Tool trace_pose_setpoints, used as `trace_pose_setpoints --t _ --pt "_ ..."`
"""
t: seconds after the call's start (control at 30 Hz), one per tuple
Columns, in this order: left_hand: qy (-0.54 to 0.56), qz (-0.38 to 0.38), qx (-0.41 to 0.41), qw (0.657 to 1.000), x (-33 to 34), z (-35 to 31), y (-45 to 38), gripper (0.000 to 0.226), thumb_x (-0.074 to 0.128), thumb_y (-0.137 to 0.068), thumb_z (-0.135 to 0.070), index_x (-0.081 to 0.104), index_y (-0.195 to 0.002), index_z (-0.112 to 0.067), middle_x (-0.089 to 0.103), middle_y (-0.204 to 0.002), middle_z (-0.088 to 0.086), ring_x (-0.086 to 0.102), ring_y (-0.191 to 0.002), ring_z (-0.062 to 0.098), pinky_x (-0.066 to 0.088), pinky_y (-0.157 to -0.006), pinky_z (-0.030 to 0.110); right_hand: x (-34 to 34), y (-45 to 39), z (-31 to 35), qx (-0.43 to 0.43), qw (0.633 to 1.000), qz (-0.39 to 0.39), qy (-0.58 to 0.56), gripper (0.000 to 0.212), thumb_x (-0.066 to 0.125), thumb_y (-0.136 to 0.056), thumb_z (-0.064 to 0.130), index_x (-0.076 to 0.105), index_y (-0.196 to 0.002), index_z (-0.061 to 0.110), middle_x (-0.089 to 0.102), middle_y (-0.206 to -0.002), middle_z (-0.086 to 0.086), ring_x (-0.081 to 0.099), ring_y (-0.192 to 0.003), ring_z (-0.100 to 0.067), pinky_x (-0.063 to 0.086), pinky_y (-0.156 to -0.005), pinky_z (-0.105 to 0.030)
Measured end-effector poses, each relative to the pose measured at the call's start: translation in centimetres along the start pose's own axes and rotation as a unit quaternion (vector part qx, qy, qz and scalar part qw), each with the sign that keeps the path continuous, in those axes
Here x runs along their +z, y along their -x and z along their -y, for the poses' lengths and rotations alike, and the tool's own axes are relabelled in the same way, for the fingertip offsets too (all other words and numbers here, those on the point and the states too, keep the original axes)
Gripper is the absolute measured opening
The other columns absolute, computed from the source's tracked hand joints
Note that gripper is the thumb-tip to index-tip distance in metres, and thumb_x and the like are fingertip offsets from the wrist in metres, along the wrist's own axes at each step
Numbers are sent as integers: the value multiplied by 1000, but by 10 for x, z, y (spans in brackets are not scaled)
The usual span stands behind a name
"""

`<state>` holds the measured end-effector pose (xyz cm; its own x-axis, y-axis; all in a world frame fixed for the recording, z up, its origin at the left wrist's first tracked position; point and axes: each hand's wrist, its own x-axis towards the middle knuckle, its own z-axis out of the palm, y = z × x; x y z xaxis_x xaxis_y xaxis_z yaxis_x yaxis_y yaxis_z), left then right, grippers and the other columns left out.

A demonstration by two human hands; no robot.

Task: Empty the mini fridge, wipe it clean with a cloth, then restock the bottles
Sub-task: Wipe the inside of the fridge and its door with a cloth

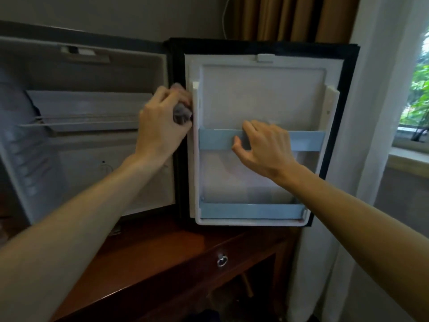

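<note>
The mini fridge (76, 147) stands open with a bare white interior and one wire shelf (86, 119). Its door (260, 94) is swung wide to the right, showing two pale blue rails. My left hand (160, 122) grips a bunched grey cloth (182, 110) and presses it against the door's left edge by the hinge side. My right hand (264, 145) holds the upper blue door rail (306, 140), fingers curled over its top and thumb in front. No bottles are in view.
The fridge sits on a dark wooden cabinet (162, 256) with a drawer and metal ring pull (222, 260). A white sheer curtain (362, 159) hangs just right of the door, brown drapes (290, 17) behind, and a window (417, 101) at far right.
</note>
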<state>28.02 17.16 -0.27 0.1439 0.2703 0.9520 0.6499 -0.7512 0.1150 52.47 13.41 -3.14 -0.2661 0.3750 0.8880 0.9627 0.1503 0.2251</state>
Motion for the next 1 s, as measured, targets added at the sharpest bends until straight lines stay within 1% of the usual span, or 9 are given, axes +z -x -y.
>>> trace_pose_setpoints --t 0.1,0.17,0.37,0.5,0.57,0.67,0.8,0.9,1.0 --pt "-25 -2 25 999 -8 5 -35 27 75 -80 -23 67 -105 -20 61 -109 1 61 -97 17 56 -87 39 1 -1 0 -4 1000 -3 3 32 51 -91 41 43 -72 17 52 -66 -3 40 -54 -21 24 -55 -30" --pt "-31 6 33 999 -7 9 -36 27 75 -80 -26 66 -105 -19 63 -111 2 62 -100 21 56 -87 44 2 0 -1 -7 1000 -4 3 32 51 -91 41 43 -72 16 52 -67 -4 44 -55 -23 25 -55 -30" --pt "-17 26 3 1000 8 12 26 24 78 -75 -19 68 -96 -15 64 -101 0 62 -88 14 52 -76 26 5 0 -3 -10 1000 -3 3 34 47 -92 43 41 -73 16 54 -69 -7 46 -56 -27 25 -55 -31" --pt "-13 86 -31 996 21 13 98 32 83 -73 -17 68 -102 -14 63 -109 1 60 -93 12 47 -79 20 5 0 -4 -9 1000 1 14 35 45 -92 44 44 -74 14 55 -70 -9 49 -57 -31 25 -56 -31" --pt "-23 125 -40 991 27 14 129 36 84 -74 -18 68 -106 -14 63 -114 2 62 -100 16 51 -83 25 6 0 -3 -6 1000 4 14 36 44 -92 45 44 -75 14 55 -71 -9 50 -58 -31 26 -56 -32" --pt "-61 193 -39 979 30 14 149 39 83 -75 -19 66 -110 -16 60 -123 1 62 -104 23 58 -84 39 4 0 -2 -5 1000 11 8 35 43 -92 45 43 -75 15 55 -70 -8 50 -58 -31 28 -54 -33" --pt "-97 203 7 974 21 14 117 34 80 -76 -18 65 -107 -16 59 -123 1 62 -99 24 58 -78 42 2 0 -1 -5 1000 21 5 32 45 -92 44 39 -74 17 54 -69 -7 50 -57 -30 29 -52 -32" --pt "-78 152 20 985 6 8 63 27 78 -76 -14 66 -101 -16 60 -121 1 63 -100 23 56 -82 36 2 -1 -3 -8 1000 23 9 33 45 -92 43 40 -73 17 53 -68 -6 48 -55 -28 28 -53 -31" --pt "-91 112 57 988 -8 2 4 20 73 -76 -12 66 -95 -13 62 -115 4 64 -92 25 54 -79 36 0 -2 -2 -8 1000 27 10 32 46 -91 43 39 -73 18 52 -68 -5 48 -56 -28 27 -53 -31"
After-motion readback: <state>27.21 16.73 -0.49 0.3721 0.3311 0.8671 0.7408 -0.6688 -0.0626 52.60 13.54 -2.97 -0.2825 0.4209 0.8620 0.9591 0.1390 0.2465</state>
